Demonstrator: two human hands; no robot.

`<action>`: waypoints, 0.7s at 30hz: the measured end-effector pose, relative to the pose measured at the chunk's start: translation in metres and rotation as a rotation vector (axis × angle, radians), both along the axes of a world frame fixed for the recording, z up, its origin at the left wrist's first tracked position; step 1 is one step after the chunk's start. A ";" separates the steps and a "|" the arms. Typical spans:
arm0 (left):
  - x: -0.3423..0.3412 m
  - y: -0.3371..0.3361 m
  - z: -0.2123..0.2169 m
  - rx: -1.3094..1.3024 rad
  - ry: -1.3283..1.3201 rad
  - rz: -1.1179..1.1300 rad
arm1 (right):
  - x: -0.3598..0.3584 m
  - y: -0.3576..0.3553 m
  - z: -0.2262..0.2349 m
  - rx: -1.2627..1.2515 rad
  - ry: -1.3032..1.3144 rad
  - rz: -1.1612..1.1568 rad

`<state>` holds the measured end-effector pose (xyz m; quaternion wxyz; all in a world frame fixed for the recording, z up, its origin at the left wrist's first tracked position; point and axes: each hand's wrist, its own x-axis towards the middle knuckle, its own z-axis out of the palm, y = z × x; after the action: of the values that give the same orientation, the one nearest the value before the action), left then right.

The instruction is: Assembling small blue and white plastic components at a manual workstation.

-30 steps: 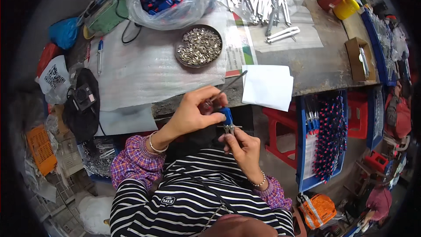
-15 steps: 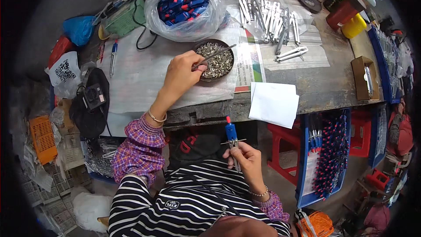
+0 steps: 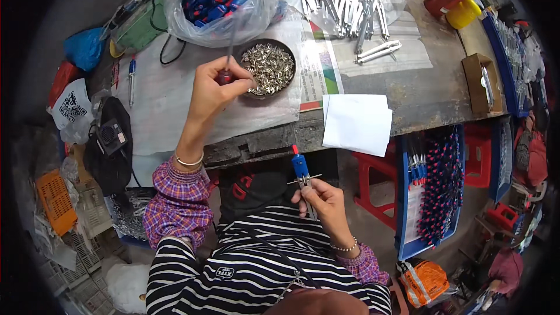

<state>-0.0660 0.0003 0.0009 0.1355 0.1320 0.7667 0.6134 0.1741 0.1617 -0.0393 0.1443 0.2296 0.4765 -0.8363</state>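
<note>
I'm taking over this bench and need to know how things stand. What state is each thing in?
Left hand: gripping screwdriver, fingertips at bowl's edge
Screwdriver: held, shaft pointing away from the person
Right hand: gripping blue-bodied tool
Blue-bodied tool: held, red tip toward bench
Bowl: uncovered, well filled
Plastic bag: open, well filled
Small cardboard box: open, contents showing
White sheets: stacked, slightly askew

At ten o'clock, the left hand (image 3: 210, 86) holds a dark-red-handled metal screwdriver (image 3: 224, 77), its fingers (image 3: 244, 85) at the near-left rim of a round dark bowl (image 3: 293, 76) of small silver metal pieces (image 3: 271, 67) on the worn grey tabletop (image 3: 417, 98). At five o'clock, the right hand (image 3: 324, 199) pinches a slim blue-and-silver tool (image 3: 300, 166), its red tip toward eleven.
</note>
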 end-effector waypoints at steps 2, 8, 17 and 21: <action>0.003 -0.002 0.000 0.078 -0.051 -0.016 | -0.002 0.001 0.002 -0.013 -0.010 -0.003; 0.029 0.001 0.013 0.082 -0.234 -0.184 | -0.004 0.002 -0.001 -0.037 -0.004 -0.020; 0.076 0.018 0.011 0.060 -0.520 -0.319 | -0.008 0.003 -0.001 -0.069 -0.008 -0.042; 0.086 0.019 -0.002 0.091 -0.514 -0.351 | -0.007 0.003 -0.002 -0.068 0.001 -0.049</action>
<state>0.0197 0.0191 -0.0013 0.4226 0.1089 0.6446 0.6278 0.1675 0.1643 -0.0410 0.1313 0.2355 0.4422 -0.8554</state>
